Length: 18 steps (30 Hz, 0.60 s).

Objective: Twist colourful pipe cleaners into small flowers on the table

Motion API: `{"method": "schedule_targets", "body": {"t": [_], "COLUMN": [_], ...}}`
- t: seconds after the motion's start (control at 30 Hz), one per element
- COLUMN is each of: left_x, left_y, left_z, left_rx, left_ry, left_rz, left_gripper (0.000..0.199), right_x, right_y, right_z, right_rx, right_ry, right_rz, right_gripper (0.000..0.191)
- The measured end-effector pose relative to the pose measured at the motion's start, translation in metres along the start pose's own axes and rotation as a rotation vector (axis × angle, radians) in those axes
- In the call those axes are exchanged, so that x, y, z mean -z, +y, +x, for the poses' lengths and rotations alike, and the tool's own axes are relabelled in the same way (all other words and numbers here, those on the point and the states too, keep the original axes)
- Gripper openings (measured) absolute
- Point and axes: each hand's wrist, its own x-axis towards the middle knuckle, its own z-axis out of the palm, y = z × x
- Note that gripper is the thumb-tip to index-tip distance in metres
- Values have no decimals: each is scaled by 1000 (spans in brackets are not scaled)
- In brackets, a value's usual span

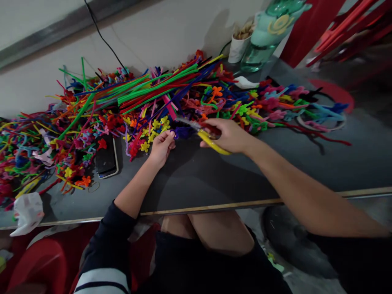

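My right hand (pixel 226 134) is closed round a pair of scissors with yellow handles (pixel 214 145). The blades point left and away, towards the pile. Between the thumb and fingers of my left hand (pixel 162 148) is a small purple-blue piece of pipe cleaner (pixel 175 134). The scissor tips lie just above and to the right of that hand. Behind both hands spreads a heap of pipe cleaners, with long green stems (pixel 159 85) on top. Yellow pipe-cleaner flowers (pixel 156 127) sit close beyond my left hand.
A black-screened phone (pixel 105 157) lies left of my left arm, a red flower on it. A crumpled white plastic bag (pixel 29 210) is at the table's front left. A green bottle (pixel 266 36) and a white cup (pixel 239 45) stand at the back right.
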Motion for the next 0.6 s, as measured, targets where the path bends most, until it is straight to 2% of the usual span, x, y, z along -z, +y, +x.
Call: {"method": "schedule_targets", "body": {"t": [0.13, 0.4, 0.6], "left_x": [2, -1, -2], "left_y": [-1, 1, 4], "left_z": [1, 2, 0], "left_rx": [34, 25, 47], "left_ry": [-7, -1, 46], "left_rz": [11, -52, -16], "left_gripper": [29, 27, 30], "right_x": [-16, -6, -7], "right_y": [-12, -7, -7], "right_z": [-5, -14, -17], "right_rx": [103, 48, 59], "right_ry": [-71, -13, -80], "right_rz": [-196, -341, -379], "right_gripper": [47, 49, 48]}}
